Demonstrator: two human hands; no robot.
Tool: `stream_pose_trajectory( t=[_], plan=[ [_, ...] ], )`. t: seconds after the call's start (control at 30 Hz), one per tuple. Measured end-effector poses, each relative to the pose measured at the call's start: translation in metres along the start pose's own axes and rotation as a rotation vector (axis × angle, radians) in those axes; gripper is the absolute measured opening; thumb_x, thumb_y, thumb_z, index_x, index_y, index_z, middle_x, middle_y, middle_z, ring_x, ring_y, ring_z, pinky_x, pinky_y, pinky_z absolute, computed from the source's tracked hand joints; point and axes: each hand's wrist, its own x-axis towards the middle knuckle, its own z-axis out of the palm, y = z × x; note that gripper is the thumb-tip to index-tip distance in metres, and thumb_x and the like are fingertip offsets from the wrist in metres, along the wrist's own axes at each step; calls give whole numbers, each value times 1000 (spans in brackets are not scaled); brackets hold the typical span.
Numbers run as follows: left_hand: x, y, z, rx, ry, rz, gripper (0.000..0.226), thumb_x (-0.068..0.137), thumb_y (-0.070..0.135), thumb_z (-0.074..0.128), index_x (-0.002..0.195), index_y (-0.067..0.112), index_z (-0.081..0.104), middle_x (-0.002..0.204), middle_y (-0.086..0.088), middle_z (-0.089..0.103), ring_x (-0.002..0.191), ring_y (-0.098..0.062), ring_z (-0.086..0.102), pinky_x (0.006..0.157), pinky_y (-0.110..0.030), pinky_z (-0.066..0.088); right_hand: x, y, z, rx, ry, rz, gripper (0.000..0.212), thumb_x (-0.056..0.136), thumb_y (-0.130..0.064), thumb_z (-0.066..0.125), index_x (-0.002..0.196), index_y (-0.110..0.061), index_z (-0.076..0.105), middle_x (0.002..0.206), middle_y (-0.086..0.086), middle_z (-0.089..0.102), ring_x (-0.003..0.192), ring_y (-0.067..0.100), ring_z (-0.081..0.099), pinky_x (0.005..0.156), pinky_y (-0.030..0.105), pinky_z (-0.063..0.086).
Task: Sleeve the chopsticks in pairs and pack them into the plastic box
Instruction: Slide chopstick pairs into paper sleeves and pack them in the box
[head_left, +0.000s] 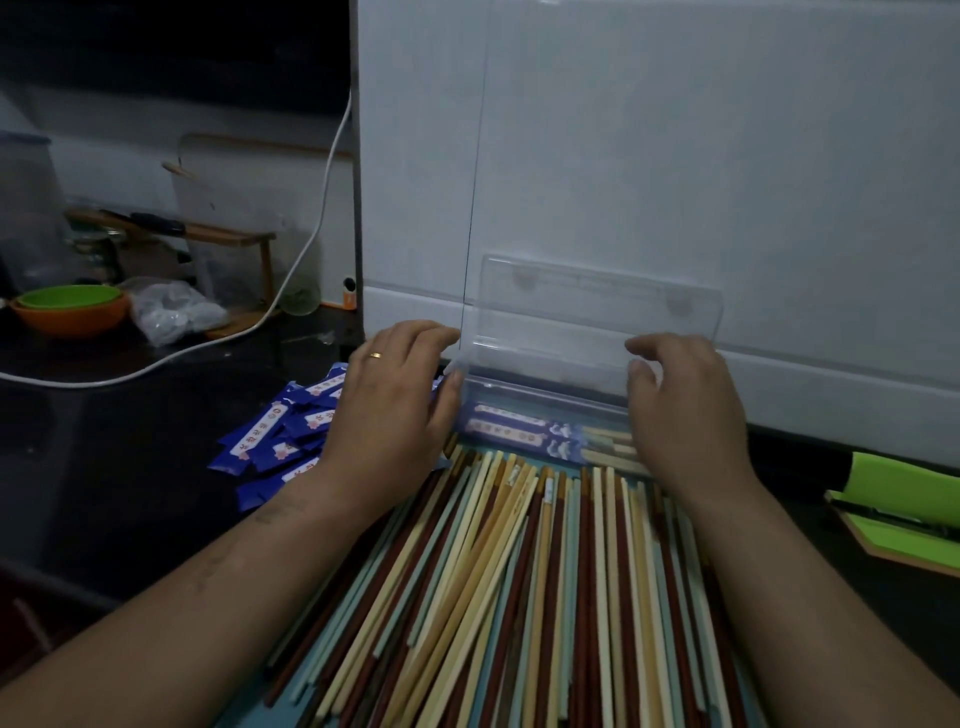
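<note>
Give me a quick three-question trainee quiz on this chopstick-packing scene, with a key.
1. How many sleeved pairs show in the box? A one, B two, C five.
2. True or false: the lid is shut.
3. Fill in: the empty sleeves lie to the ____ of the loose chopsticks.
Key: 1 B. 2 false, it stands open. 3 left.
</note>
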Motion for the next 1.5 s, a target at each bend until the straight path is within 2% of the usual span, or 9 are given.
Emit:
stream_pose_trajectory(
  t=[0.1,0.2,0.33,0.43,0.57,0.73,1.0,1.3,1.5],
  plan=[
    [0,4,-1,-34,-110,-10,30,103,32,54,131,24,58,130,8,54,117,-9,49,102,-29,38,-2,-16,-8,152,-49,-100,14,104,-20,57,107,-25,70,92,-13,66,86,4,61,72,17,43],
    [2,13,-4,-46,-297,62,17,103,38,53,112,28,63,110,14,53,97,-4,50,80,-25,42,-9,-27,-7,146,-331,-142,14,103,-30,58,97,-30,71,78,-15,66,75,-1,62,68,23,49],
    [4,31,-9,57,-664,71,18,104,48,52,100,33,61,93,11,58,84,-3,55,73,-34,51,-19,-31,1,-67,-630,-114,19,101,-46,59,104,-32,71,91,-12,65,83,2,61,78,35,57],
    [2,43,-7,140,-791,31,27,102,56,50,99,31,62,89,7,63,81,-9,59,74,-37,55,-24,-33,6,-184,-717,-110,30,96,-55,61,115,-32,68,107,-9,67,97,11,63,86,39,57],
    [6,55,-4,188,-866,-55,33,101,54,53,97,23,65,89,1,65,82,-16,63,77,-38,57,-26,-34,10,-255,-725,-96,29,92,-58,65,106,-32,67,101,-6,67,92,15,63,83,41,57],
    [13,56,4,168,-902,-159,36,96,51,64,79,20,60,75,-2,59,71,-19,61,65,-34,51,-25,-32,13,-174,-719,-21,18,89,-42,69,85,-25,69,83,-2,68,77,16,64,74,43,59],
    [18,49,0,50,-939,-255,33,96,48,68,94,17,78,90,-5,74,87,-19,71,85,-43,60,-23,-30,18,-65,-687,98,12,83,-29,71,75,-19,70,76,2,70,72,17,66,67,35,55],
    [26,68,2,222,-1044,-209,25,96,39,63,78,22,56,81,-1,60,76,-15,59,69,-31,48,-26,-32,20,-110,-675,71,11,84,-31,69,79,-22,71,79,0,70,75,18,66,71,41,59],
    [34,88,4,370,-1121,-164,28,101,40,59,113,15,61,84,1,52,93,-20,57,83,-34,47,-29,-32,20,-148,-662,54,14,85,-32,68,82,-19,71,80,2,68,76,21,66,71,40,59]
  ],
)
